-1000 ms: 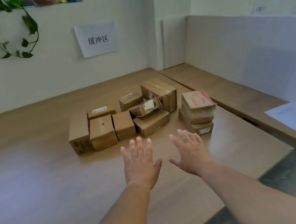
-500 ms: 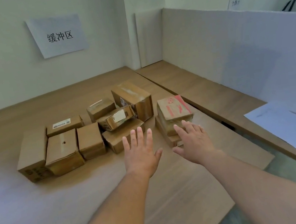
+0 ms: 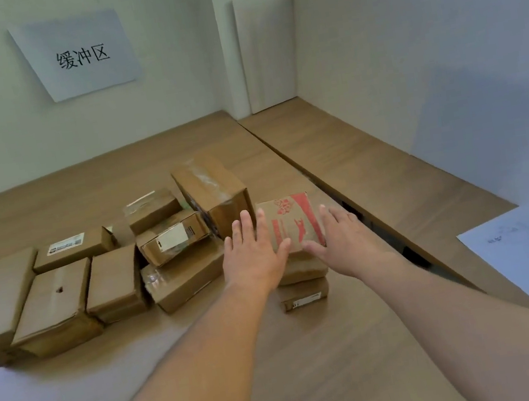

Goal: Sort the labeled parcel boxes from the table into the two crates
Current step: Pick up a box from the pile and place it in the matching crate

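The left hand (image 3: 253, 254) and right hand (image 3: 339, 235) are now closing around the red-printed box (image 3: 294, 220), fingers (image 3: 245, 224) straight and holding nothing, so a first pick looks imminent.

Red-printed box (image 3: 290, 222) atop stack, right of box cluster (image 3: 101, 271) on table (image 3: 111, 380)

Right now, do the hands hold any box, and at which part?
Nothing is held yet. The left hand and the right hand are stretched open at either side of the red-printed box; whether they touch it cannot be told.
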